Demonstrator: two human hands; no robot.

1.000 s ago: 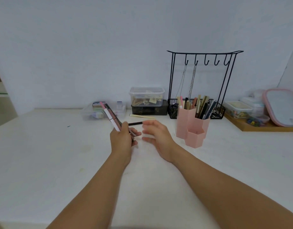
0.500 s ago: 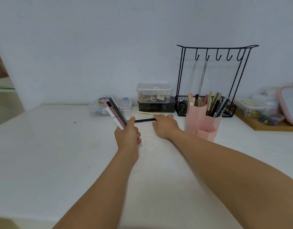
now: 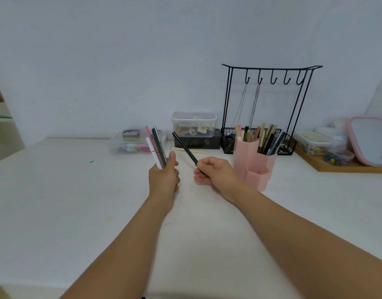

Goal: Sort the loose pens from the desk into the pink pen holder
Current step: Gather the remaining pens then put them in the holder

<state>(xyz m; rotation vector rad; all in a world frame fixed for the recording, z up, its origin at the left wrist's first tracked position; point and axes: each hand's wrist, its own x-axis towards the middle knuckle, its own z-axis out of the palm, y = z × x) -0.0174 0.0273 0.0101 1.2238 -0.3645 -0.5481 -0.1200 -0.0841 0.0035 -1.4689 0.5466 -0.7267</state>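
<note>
Right hand (image 3: 216, 171) grips a black pen (image 3: 185, 148), tip angled up-left.
Left hand (image 3: 163, 175) beside it clutches a pen bundle (image 3: 156, 147); pink holder (image 3: 253, 162) just right.

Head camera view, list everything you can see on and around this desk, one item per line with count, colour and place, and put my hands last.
desk: one, white, fills the foreground
pink pen holder: one, pink, right of centre, tall sections hold pens, low front section looks empty
wire hook stand: one, black, behind the holder, two chains hanging
clear tub: one, transparent, on a dark box by the wall
flat clear case: one, transparent, left of the dark box
cream stick: one, pale yellow, lying before the dark box
wooden tray: one, brown, far right, holds small containers
pink-rimmed lid: one, far right, leaning
bundle of pens: several, pink, white, dark green, in the left hand
black pen: one, in the right hand
left hand: fist closed around the bundle
right hand: fingers pinching the black pen
</note>
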